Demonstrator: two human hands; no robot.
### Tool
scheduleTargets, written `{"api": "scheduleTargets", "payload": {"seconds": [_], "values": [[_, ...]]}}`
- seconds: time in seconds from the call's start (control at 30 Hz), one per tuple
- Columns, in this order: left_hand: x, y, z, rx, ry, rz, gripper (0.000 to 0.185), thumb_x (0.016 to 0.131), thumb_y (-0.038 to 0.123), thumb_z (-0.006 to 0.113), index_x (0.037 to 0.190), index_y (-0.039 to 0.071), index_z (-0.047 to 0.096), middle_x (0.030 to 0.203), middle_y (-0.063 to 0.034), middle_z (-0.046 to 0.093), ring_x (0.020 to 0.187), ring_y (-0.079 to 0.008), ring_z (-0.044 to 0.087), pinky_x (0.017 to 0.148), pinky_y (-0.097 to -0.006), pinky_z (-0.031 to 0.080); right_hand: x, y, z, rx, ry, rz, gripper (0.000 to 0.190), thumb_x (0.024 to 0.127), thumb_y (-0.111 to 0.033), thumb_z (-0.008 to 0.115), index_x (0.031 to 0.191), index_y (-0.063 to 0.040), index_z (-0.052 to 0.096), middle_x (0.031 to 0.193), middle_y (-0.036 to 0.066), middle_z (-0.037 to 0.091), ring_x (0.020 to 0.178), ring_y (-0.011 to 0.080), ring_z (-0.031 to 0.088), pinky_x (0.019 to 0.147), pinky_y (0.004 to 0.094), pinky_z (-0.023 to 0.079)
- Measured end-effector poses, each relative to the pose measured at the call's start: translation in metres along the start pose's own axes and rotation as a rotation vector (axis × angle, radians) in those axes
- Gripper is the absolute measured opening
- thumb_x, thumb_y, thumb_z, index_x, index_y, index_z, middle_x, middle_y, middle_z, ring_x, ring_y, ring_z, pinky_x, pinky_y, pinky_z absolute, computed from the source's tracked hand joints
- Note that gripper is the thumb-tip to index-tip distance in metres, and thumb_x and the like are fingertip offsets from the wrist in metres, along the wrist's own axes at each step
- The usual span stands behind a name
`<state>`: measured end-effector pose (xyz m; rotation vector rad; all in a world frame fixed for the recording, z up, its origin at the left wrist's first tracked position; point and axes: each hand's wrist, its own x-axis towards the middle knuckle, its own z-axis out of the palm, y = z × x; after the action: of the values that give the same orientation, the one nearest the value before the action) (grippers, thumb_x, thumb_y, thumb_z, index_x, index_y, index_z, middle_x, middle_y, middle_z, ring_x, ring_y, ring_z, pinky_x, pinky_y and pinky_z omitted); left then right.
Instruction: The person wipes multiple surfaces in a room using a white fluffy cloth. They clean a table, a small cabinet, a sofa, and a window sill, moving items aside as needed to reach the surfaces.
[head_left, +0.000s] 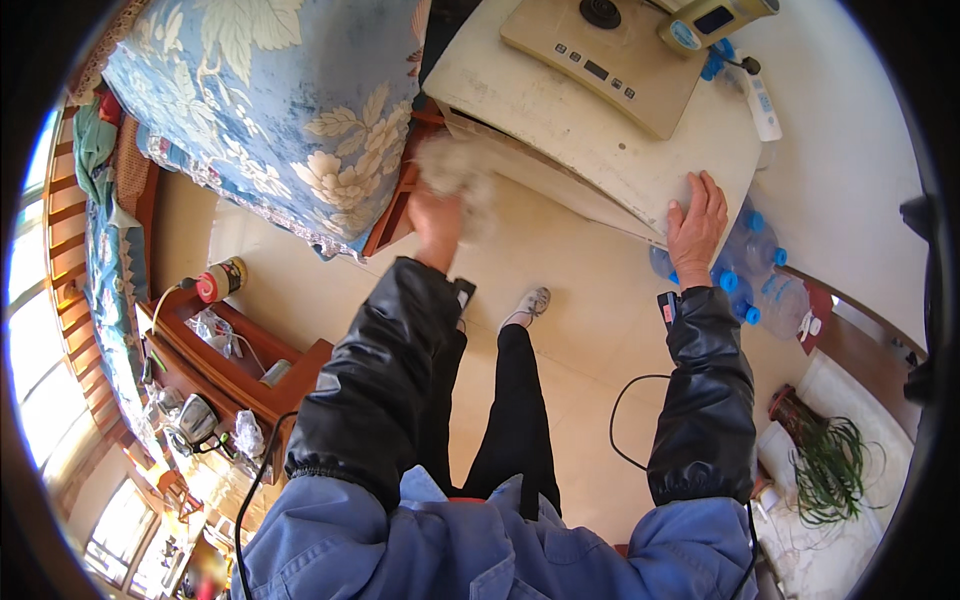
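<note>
My left hand (435, 225) is closed on a pale, whitish-grey cloth (457, 169), which is blurred by motion. The cloth is beside the wooden edge of a seat with a blue floral cover (300, 127) and near the side of a white-topped table (555, 105). My right hand (698, 225) lies palm down on the near right corner of that tabletop, its fingers resting on the surface. A flat beige electric cooktop (600, 67) stands on the table, beyond my right hand.
Large plastic bottles with blue caps (739, 277) stand on the floor beside the table. A wooden side table (247, 352) with a jar (223, 279) is at the left. A potted plant (829, 469) is at the lower right. A cable hangs by my right sleeve.
</note>
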<state>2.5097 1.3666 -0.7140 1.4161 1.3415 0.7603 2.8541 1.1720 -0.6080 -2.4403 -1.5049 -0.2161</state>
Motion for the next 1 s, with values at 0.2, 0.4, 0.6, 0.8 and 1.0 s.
{"api": "scheduleTargets", "payload": {"seconds": [0.2,0.4,0.6,0.8,1.0], "values": [[0.03,-0.035,0.061,-1.182,0.18,-0.323,0.039,0.094,0.016,0.058,0.128,-0.001,0.056,0.119,-0.0158,0.065,0.109,-0.0316,0.062,0.09,-0.0376,0.05,0.001,0.0,0.001,-0.012,0.003,-0.016,0.057,0.087,-0.021,0.067,0.14,-0.011,0.049,0.146,0.013,0.047,0.134,0.0369,0.041,0.112,0.0482,0.032],[-0.051,-0.006,0.078,0.277,-0.148,0.157,0.068,0.076,0.019,0.081,0.134,-0.001,0.051,0.116,-0.0277,0.059,0.103,-0.0422,0.062,0.089,-0.0464,0.051,0.0,0.0,0.001,-0.018,-0.008,-0.006,0.056,0.087,-0.021,0.067,0.139,-0.011,0.05,0.146,0.013,0.047,0.134,0.0362,0.041,0.112,0.0478,0.032],[-0.02,0.049,0.016,0.423,0.127,0.363,0.075,0.073,0.022,0.083,0.138,0.006,0.049,0.112,-0.0271,0.057,0.098,-0.0478,0.061,0.081,-0.0518,0.053,0.001,0.001,0.003,-0.01,0.003,-0.015,0.055,0.087,-0.022,0.067,0.138,-0.011,0.05,0.145,0.012,0.047,0.134,0.0361,0.041,0.112,0.0479,0.032],[0.044,0.071,-0.003,1.001,-0.208,0.305,0.066,0.079,0.013,0.069,0.141,0.006,0.049,0.108,-0.0238,0.059,0.096,-0.0424,0.064,0.078,-0.0502,0.055,-0.002,0.003,0.004,-0.015,-0.008,-0.002,0.055,0.088,-0.022,0.067,0.139,-0.011,0.05,0.146,0.013,0.046,0.134,0.0359,0.04,0.111,0.0485,0.032],[0.012,0.095,0.029,1.131,-0.243,0.345,0.061,0.077,0.011,0.066,0.137,0.005,0.053,0.111,-0.0217,0.059,0.099,-0.0399,0.065,0.079,-0.0491,0.055,0.0,0.0,0.002,-0.023,-0.011,-0.002,0.056,0.087,-0.022,0.067,0.139,-0.011,0.05,0.146,0.013,0.046,0.134,0.036,0.041,0.112,0.0484,0.031]]}}
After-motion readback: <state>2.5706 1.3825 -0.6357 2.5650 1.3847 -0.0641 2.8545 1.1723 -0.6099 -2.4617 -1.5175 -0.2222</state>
